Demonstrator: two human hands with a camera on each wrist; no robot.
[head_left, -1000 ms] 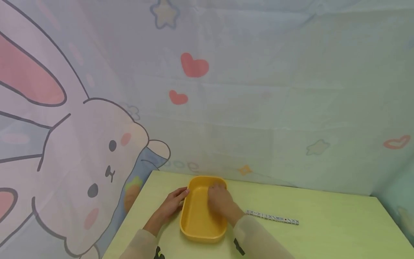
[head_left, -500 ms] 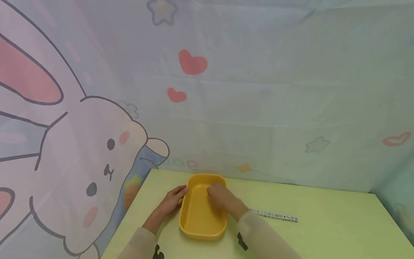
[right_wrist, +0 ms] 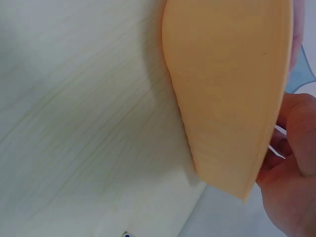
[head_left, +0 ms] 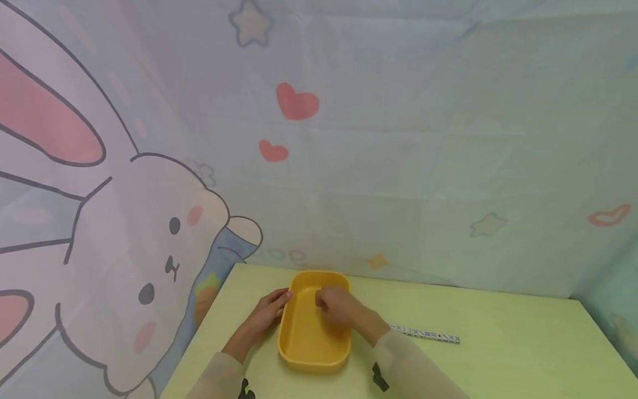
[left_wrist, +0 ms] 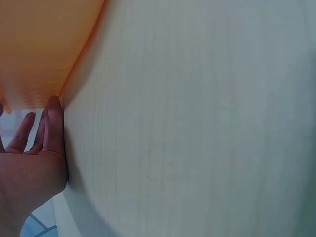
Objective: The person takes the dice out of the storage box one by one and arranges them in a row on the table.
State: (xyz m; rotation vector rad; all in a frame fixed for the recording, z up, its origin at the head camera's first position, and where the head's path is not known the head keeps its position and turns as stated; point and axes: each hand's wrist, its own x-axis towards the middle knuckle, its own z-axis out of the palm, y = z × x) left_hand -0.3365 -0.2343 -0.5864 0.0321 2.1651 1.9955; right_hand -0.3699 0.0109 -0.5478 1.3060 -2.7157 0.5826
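Observation:
A yellow plastic tray (head_left: 314, 363), deep and rounded at the corners, stands on the table toward its left side. My left hand (head_left: 268, 311) rests against the tray's left wall with fingers fairly straight, their tips right at the rim. The left wrist view shows the same fingers (left_wrist: 53, 123) touching the tray's outer side. Inside the tray, over its right half, is my right hand (head_left: 339, 306) with the fingers curled. The right wrist view has the tray wall (right_wrist: 222, 89) hiding the fingertips, and I cannot tell whether they hold anything.
To the right of the tray lies a straight row of small white dice (head_left: 428, 334) with dark marks, its left end beside my right sleeve (head_left: 408, 360). The pale yellow-green table (head_left: 523, 343) ends at a printed cloth backdrop (head_left: 399, 166).
My right hand has drawn slightly back from the tray's far end, its fingers now more curled, and the right sleeve covers the row's left end. Left hand and tray stay in place.

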